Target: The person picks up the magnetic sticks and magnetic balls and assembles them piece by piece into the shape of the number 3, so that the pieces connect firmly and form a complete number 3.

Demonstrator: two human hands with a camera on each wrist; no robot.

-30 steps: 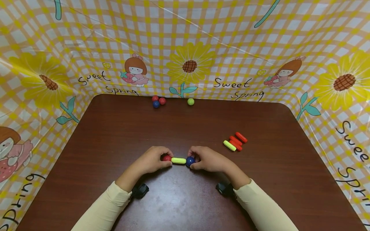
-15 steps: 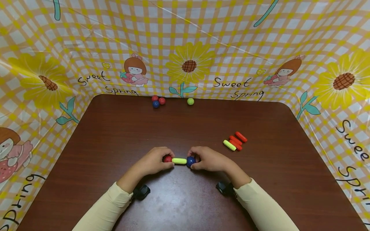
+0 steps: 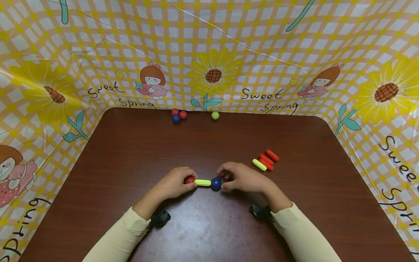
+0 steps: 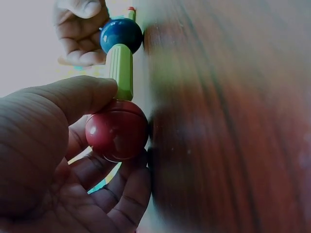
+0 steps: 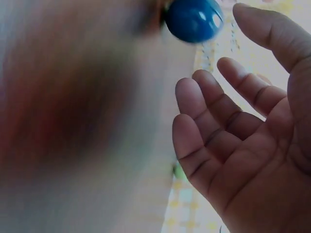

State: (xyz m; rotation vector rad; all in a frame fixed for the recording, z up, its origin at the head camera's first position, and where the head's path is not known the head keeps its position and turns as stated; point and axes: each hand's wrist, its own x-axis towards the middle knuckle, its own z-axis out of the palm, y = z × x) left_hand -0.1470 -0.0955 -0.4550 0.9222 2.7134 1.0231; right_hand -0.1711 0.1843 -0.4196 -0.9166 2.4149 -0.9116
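In the head view a yellow-green ribbed rod [image 3: 203, 182] joins a red ball [image 3: 189, 180] on its left to a blue ball [image 3: 216, 183] on its right, all in one line on the table. My left hand [image 3: 175, 183] grips the red ball between thumb and fingers; the left wrist view shows the thumb tip at the seam where rod meets red ball [image 4: 117, 131]. Just right of the blue ball, my right hand [image 3: 244, 178] is spread with nothing in it. In the right wrist view its fingers [image 5: 187, 138] are loosely bent, apart from the blue ball [image 5: 194, 19].
Right of centre on the brown table [image 3: 137, 145] lie several rods, a yellow-green one [image 3: 259, 165] and red ones [image 3: 272, 155]. At the back edge sit two red balls, a blue ball [image 3: 176, 118] and a green ball [image 3: 215, 115]. A checked cloth [image 3: 183, 32] walls the table.
My right hand has let go of the blue ball and drawn back to the right, fingers opening. My left hand still holds the red ball, having shifted very slightly right.
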